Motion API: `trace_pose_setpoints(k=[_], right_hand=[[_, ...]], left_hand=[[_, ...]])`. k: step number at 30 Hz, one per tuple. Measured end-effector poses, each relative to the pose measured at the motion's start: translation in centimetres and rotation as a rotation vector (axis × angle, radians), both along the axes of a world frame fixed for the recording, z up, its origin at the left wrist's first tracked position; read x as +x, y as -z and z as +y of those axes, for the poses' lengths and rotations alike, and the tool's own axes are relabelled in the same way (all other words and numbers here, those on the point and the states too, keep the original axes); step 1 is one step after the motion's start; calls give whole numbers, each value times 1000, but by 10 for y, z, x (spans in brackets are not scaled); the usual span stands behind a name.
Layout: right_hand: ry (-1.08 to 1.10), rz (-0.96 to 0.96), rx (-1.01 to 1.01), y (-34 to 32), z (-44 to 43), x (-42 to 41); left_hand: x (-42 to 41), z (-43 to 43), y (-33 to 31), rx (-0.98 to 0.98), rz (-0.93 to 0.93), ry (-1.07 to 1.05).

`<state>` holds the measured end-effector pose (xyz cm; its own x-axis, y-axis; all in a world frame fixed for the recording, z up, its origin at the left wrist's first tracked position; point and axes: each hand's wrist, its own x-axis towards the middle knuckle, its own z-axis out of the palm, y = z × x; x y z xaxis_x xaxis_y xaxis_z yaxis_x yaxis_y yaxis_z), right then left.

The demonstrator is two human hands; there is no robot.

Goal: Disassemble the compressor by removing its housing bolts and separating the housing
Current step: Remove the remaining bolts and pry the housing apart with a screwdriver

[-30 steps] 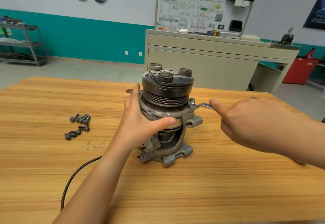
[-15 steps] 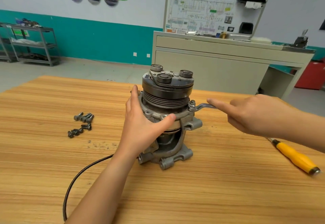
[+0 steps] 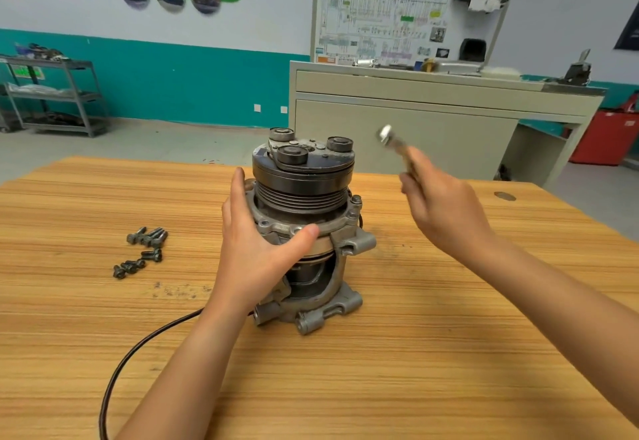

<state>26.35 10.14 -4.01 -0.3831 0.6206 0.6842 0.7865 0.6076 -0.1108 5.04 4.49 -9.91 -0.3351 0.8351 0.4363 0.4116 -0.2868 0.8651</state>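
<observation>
- Left hand (image 3: 256, 253) clasps the compressor (image 3: 304, 177), thumb across its flange; right hand (image 3: 446, 211) grips a wrench (image 3: 394, 142), clear of it.
- Compressor stands upright mid-table (image 3: 415, 370); probably heavy, rigid, maybe oily, so hold the housing, not the pulley.

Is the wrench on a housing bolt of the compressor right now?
No, the right hand holds the wrench up in the air, apart from the compressor and the bolt on its flange.

One camera sits on the person's head. It looks forward and down at the wooden table (image 3: 449, 353). The compressor (image 3: 304, 204) is close, in the middle. The room's far wall (image 3: 262, 18) fills the top of the view.
</observation>
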Motion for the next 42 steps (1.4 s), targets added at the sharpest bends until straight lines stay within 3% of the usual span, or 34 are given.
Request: trace_pose_setpoints(k=[2, 4, 8, 13, 19, 30, 42], right_hand=[[-5, 57, 49, -1, -29, 7], [28, -79, 49, -1, -55, 15], [275, -421, -239, -2, -71, 21], [377, -493, -276, -6, -81, 0], [503, -707, -318, -29, -101, -30], [509, -710, -545, -37, -108, -46], [487, -890, -375, -25, -112, -55]], left_hand=[[-1, 0, 1, 2, 0, -1], [-1, 0, 0, 8, 8, 1], [-2, 1, 1, 23, 18, 0], [-2, 1, 2, 21, 16, 6], [1, 1, 2, 35, 12, 0], [1, 2, 3, 24, 14, -3], [3, 3, 4, 38, -2, -18]])
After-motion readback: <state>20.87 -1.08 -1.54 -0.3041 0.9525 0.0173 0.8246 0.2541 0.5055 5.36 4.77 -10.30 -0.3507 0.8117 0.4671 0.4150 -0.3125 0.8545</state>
